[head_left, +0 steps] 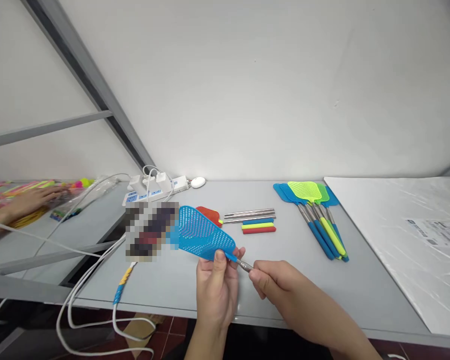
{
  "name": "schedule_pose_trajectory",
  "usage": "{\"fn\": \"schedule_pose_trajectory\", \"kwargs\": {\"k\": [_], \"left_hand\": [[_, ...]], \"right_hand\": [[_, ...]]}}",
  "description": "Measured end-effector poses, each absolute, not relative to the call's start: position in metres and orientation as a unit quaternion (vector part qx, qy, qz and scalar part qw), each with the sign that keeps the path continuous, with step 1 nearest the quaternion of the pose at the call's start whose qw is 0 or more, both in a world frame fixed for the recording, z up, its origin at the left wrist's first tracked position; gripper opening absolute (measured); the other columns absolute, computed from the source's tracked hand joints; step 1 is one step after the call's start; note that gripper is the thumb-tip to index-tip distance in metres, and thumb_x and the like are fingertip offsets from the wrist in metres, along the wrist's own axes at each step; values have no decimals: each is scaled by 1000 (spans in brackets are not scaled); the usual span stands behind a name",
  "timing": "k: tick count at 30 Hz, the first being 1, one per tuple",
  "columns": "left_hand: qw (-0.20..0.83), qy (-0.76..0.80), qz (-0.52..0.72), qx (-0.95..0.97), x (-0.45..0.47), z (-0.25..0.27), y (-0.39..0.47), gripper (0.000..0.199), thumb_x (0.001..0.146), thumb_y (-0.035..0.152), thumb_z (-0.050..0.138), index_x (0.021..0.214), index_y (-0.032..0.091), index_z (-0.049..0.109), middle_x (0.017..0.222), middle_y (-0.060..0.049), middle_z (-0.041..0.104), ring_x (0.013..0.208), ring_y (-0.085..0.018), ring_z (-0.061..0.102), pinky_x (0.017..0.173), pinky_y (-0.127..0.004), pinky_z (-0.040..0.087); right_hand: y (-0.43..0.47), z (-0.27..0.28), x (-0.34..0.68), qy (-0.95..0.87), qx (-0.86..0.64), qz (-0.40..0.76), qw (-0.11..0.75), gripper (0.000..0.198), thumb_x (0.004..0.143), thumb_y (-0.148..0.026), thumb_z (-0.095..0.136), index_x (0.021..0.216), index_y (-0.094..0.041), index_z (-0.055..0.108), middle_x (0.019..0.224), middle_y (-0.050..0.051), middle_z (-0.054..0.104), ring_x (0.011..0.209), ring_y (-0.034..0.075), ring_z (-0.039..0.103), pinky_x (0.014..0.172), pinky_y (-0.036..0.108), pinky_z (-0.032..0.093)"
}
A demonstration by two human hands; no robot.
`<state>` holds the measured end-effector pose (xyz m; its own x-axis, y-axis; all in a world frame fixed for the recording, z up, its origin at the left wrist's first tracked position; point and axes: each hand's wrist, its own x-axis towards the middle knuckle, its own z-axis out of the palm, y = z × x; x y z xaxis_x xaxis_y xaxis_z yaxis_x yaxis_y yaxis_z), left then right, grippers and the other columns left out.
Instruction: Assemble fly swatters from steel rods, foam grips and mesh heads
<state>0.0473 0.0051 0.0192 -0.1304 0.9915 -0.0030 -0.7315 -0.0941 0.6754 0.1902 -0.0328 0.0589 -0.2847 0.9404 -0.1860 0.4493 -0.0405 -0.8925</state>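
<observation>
A blue fly swatter (198, 232) is held between my two hands above the near edge of the table. My left hand (218, 280) pinches the base of its perforated head, thumb on top. My right hand (275, 282) is closed round its metal rod, just below the head; the rest of the rod is hidden in the fist. Behind lie a red swatter head (209, 215), several metal rods (249, 215) and handle sleeves in blue, yellow (258, 226) and red (258, 230). To the right rests a pile of swatters (315, 215) with blue, yellow and green heads.
A power strip (179, 184) with plugged-in chargers and a white mouse-like object (198, 182) sit at the back left. A blurred-out item (152, 232) and white cables (86, 270) lie left. White wrapped sheets (405, 235) cover the right. Beyond the metal frame is another person's hand (33, 202).
</observation>
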Motion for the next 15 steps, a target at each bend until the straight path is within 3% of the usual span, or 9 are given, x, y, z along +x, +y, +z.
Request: {"fn": "schedule_pose_trajectory", "kwargs": {"k": [3,6,10,13,15], "left_hand": [[664,212,670,256,45,21,8,20,72,34,81,81,22,68,70,4,64,74,-10,63,85,-33,57],[730,175,623,221,45,19,12,18,72,30,81,80,22,68,65,4,61,78,-12,62,90,-37,55],[693,258,639,210,41,17,8,21,77,20,74,98,21,70,91,-4,70,98,-19,63,96,-42,50],[652,280,654,262,34,20,-4,31,74,15,72,104,21,70,107,-8,69,108,-25,61,99,-45,47],[640,288,651,289,30,23,-11,30,79,23,70,109,21,69,113,-9,69,111,-27,60,100,-47,45]], "right_hand": [[-23,56,194,-572,-396,673,254,40,97,-52,37,74,-21,47,56,-7,31,51,10,26,46,22,21],[-22,50,187,-542,-356,700,298,36,96,-50,42,78,-20,48,56,-8,30,51,9,24,46,22,20],[-26,48,178,-608,-500,497,367,31,97,-44,41,80,-20,52,69,-4,47,63,11,40,58,23,31],[-31,45,178,-674,-583,308,333,30,97,-42,41,80,-22,55,71,-2,56,66,14,49,62,25,32],[-35,43,178,-704,-605,228,294,30,98,-40,40,80,-22,56,71,-1,58,66,15,52,61,26,31]]}}
